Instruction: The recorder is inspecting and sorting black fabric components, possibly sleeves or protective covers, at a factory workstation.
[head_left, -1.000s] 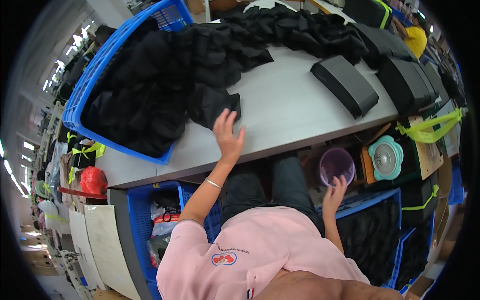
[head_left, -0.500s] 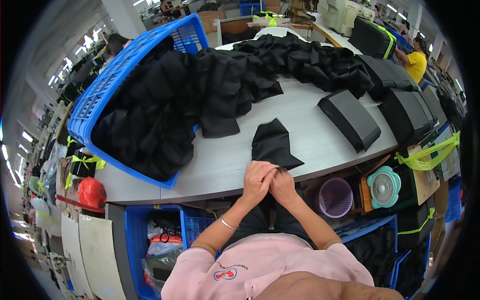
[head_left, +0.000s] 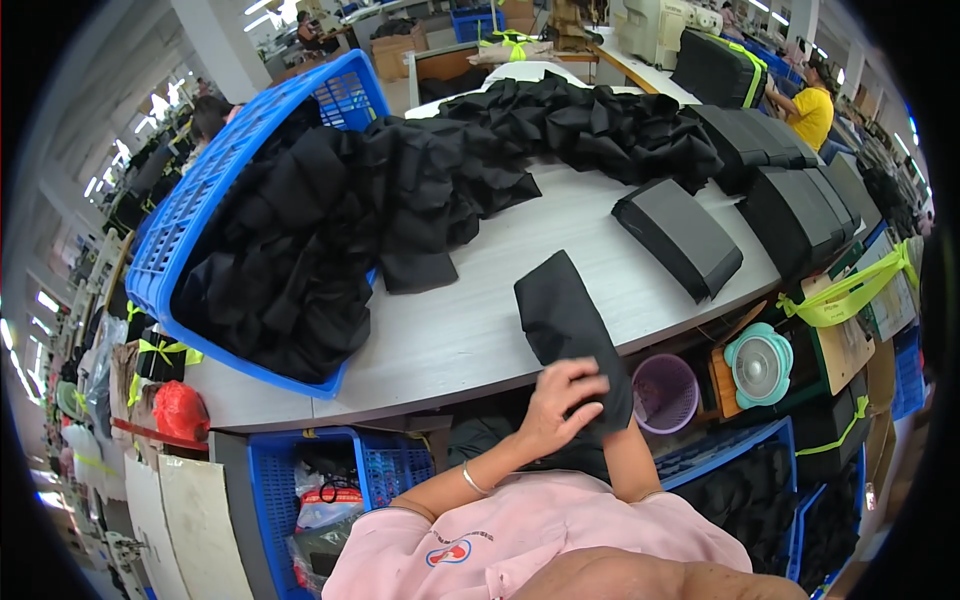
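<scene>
A black fabric piece (head_left: 572,315), long and rather flat, lies over the front edge of the grey table. My left hand (head_left: 560,408) is at its lower left side, fingers spread and slightly blurred, touching or just above the cloth. Of my right hand only the wrist (head_left: 622,450) shows. The hand itself is hidden by the lower end of the fabric, and whether it is under or inside the piece I cannot tell. A heap of similar black pieces (head_left: 420,215) trails across the far side of the table, spilling from a tilted blue basket (head_left: 215,170).
Stacks of black pieces (head_left: 680,238) stand at the table's right, with more stacks (head_left: 795,220) beyond. Below the edge are a purple bin (head_left: 665,392), a teal fan (head_left: 758,366) and blue crates (head_left: 262,500). A person in yellow (head_left: 812,115) works at the far right.
My hands were together at the table edge on the fabric's near end. Now they are apart, the right one behind the cloth, the left spread beside it. The piece has straightened and shifted right.
</scene>
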